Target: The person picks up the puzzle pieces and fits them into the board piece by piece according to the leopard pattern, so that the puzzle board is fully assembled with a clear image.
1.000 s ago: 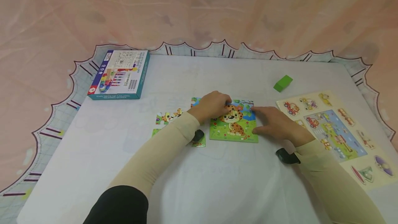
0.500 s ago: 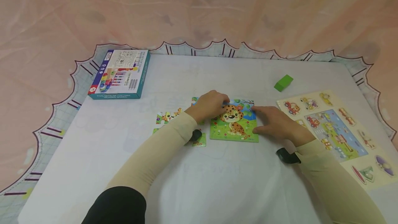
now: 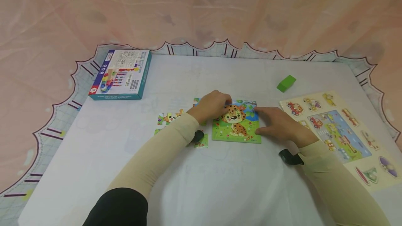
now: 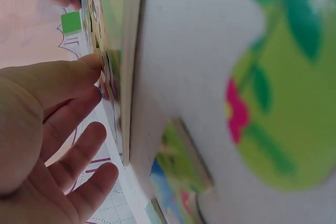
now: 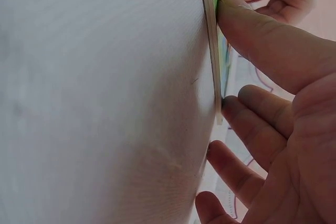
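A square leopard jigsaw puzzle (image 3: 237,128) in a thin wooden board lies flat on the white table. My left hand (image 3: 213,105) is over its upper left part. In the left wrist view, thumb and index finger (image 4: 68,80) pinch what looks like a puzzle piece at the board's face; the piece is mostly hidden. Right of the board, my right hand (image 3: 277,125) touches its edge with extended fingers, the thumb (image 5: 262,35) on the face. Loose puzzle pieces (image 3: 169,118) lie to the left, partly under my left arm, with another piece (image 3: 201,141) near the wrist.
A boxed set (image 3: 120,74) stands at the back left of the table (image 3: 201,191). At the back right lies a green block (image 3: 286,83). A cream picture board (image 3: 342,170) with vehicles and toys sits at the right, partly behind my right forearm.
My left hand has shifted very slightly to the left and up over the puzzle. The right hand and the puzzle board stay in place.
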### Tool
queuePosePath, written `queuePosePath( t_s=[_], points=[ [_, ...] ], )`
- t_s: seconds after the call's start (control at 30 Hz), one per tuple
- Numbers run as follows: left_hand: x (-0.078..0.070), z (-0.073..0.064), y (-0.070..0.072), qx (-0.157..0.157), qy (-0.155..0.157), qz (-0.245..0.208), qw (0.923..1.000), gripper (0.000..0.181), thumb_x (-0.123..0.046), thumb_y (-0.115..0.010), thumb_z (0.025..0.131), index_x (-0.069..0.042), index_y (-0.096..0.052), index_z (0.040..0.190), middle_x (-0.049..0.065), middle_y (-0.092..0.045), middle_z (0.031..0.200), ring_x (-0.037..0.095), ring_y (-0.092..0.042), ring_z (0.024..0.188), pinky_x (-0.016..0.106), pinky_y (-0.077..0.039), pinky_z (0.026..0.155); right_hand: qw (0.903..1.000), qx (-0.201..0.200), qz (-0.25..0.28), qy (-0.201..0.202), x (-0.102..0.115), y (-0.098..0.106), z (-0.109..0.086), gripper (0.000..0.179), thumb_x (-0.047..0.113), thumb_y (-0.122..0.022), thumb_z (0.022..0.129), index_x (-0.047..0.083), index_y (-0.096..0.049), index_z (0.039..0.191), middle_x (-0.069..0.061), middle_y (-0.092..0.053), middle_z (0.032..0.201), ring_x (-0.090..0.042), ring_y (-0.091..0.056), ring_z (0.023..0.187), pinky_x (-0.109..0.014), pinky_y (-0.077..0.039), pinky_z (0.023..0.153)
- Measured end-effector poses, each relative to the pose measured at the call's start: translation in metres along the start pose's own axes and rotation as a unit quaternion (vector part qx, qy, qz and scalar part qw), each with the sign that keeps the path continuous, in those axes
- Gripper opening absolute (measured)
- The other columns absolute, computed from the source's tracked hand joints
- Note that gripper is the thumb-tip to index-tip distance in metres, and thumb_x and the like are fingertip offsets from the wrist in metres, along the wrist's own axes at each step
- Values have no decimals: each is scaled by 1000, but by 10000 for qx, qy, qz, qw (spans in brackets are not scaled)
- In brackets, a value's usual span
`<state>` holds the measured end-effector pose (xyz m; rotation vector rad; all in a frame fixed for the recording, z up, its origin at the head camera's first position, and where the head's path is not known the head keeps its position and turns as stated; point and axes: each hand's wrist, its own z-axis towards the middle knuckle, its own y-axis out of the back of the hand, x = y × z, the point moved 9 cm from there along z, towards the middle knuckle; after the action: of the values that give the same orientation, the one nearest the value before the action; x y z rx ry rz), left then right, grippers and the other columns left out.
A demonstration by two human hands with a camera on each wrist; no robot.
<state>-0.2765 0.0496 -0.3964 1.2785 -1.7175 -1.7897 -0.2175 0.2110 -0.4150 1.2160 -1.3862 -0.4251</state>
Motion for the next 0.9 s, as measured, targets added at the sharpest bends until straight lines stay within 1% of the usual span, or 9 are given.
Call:
queuePosePath(
  t_s=[0.3, 0.57, 0.7, 0.77, 0.9],
  points=[
    [-1, -1, 1, 0, 8, -105, 9999, 18, -16, -61, 99, -12, -69, 115, 1, -69, 104, 17, -55, 97, 32, -48, 84, 10000, 0, -20, -1, 0, 0, 1, 81, 24, -80, 86, -2, -39, 151, -27, -38, 152, -46, -29, 141, -61, -22, 113],
    [-6, -3, 2, -60, -214, -221, 9995, 12, -12, -61, 99, -9, -69, 108, 2, -67, 97, 17, -55, 85, 29, -46, 75, 10000, -1, -43, 14, 1, 1, 1, 80, 25, -79, 86, -2, -39, 151, -27, -38, 152, -46, -29, 141, -61, -22, 114],
    [-6, -4, 3, -51, -196, -233, 9995, 11, -12, -61, 99, -9, -68, 107, 2, -66, 96, 17, -55, 83, 29, -45, 73, 10000, 13, 8, 18, 2, 1, 1, 80, 25, -79, 86, -2, -39, 151, -27, -38, 152, -46, -29, 141, -61, -21, 114],
    [-6, -5, 3, 5, -186, -252, 9995, 13, -12, -62, 99, -9, -69, 109, 2, -67, 99, 16, -55, 84, 29, -45, 74, 10000, 28, 30, 6, 1, 0, 1, 81, 25, -80, 86, -2, -39, 151, -27, -38, 152, -46, -29, 141, -61, -21, 114],
    [-8, -7, 5, 153, -141, -248, 9995, 21, -13, -63, 98, -10, -69, 118, 2, -69, 110, 17, -57, 93, 30, -48, 82, 10000, 28, -5, -12, 1, -1, 2, 81, 25, -81, 85, -2, -40, 150, -27, -38, 152, -46, -30, 141, -61, -22, 113]
  ],
)
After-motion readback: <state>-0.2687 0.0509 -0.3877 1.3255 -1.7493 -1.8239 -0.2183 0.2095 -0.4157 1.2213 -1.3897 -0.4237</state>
